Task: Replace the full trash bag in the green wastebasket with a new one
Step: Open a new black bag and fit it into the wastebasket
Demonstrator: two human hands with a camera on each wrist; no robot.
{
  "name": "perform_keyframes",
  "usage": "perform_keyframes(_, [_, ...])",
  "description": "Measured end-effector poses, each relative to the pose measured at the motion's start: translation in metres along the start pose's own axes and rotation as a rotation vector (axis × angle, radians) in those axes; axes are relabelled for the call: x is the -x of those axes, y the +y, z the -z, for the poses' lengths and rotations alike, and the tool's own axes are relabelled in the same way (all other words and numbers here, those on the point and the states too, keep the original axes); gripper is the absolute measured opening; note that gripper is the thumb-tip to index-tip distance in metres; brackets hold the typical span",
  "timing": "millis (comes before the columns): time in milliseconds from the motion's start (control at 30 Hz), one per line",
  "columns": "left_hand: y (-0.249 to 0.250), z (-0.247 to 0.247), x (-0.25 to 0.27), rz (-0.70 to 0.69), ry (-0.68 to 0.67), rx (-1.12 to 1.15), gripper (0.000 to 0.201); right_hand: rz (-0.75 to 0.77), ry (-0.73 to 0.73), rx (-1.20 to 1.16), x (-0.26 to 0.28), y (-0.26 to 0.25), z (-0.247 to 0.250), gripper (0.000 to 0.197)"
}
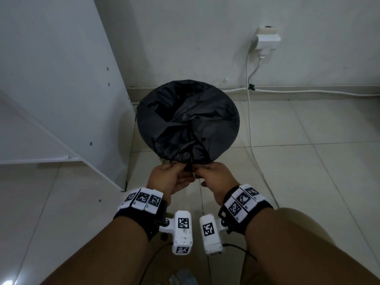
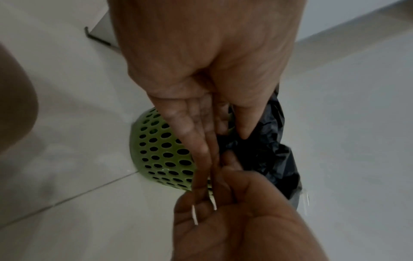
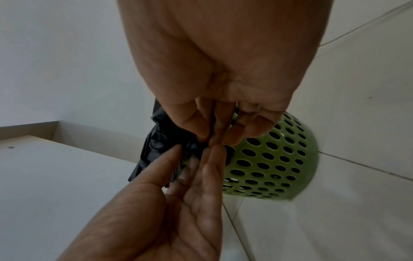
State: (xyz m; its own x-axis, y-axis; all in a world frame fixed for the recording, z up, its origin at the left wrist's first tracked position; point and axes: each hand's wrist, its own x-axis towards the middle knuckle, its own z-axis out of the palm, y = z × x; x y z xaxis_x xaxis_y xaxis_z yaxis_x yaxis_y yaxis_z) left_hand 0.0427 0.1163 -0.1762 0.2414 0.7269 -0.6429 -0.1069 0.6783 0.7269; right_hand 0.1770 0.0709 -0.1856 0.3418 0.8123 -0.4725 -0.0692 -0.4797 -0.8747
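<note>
Our left hand [image 1: 167,178]: thumb and fingers pinched on a gathered twist of the black trash bag [image 1: 187,120] at the near rim. From the left wrist view the other fingers run long and straight beside the pinch.

Our right hand [image 1: 213,179]: facing the left, fingertips almost touching it, thumb and forefinger clamped on the same black twist; the remaining fingers curl loosely.

Trash bag: black, crumpled, stretched over the whole mouth of the basket, its slack drawn toward our hands.

Green wastebasket [image 3: 274,159]: round, perforated wall, standing on the tiled floor [image 1: 308,161]; we see it just beyond and below both hands.

White cabinet panel [image 1: 61,79]: left of the basket, close beside it.

White cable [image 1: 249,112]: running down the wall from a plug adapter [image 1: 267,41], right of the basket.
</note>
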Motion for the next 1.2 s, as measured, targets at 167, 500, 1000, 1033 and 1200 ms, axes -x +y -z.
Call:
perform_keyframes(167, [-0.002, -0.001, -0.007, 0.069, 0.02, 0.234, 0.024, -0.027, -0.103, 0.0, 0.011, -0.011, -0.001, 0.03])
perform_keyframes(500, [-0.013, 0.005, -0.016, -0.128, 0.251, 0.221, 0.006, 0.588, 0.09, 0.792, 0.017, -0.047, 0.04, 0.025])
perform_keyframes(1000, [-0.013, 0.03, -0.016, -0.584, 0.515, -0.284, 0.019, 0.976, 0.042, 1.243, -0.034, -0.026, 0.027, 0.034])
perform_keyframes(1033, [-0.014, 0.03, -0.018, -0.585, 0.534, -0.305, 0.015, 0.97, 0.048, 1.23, -0.033, -0.024, 0.023, 0.031])
perform_keyframes(1200, [-0.018, 0.028, -0.027, -0.553, 0.623, -0.279, 0.002, 0.899, 0.074, 1.215, -0.03, -0.021, 0.012, 0.027])
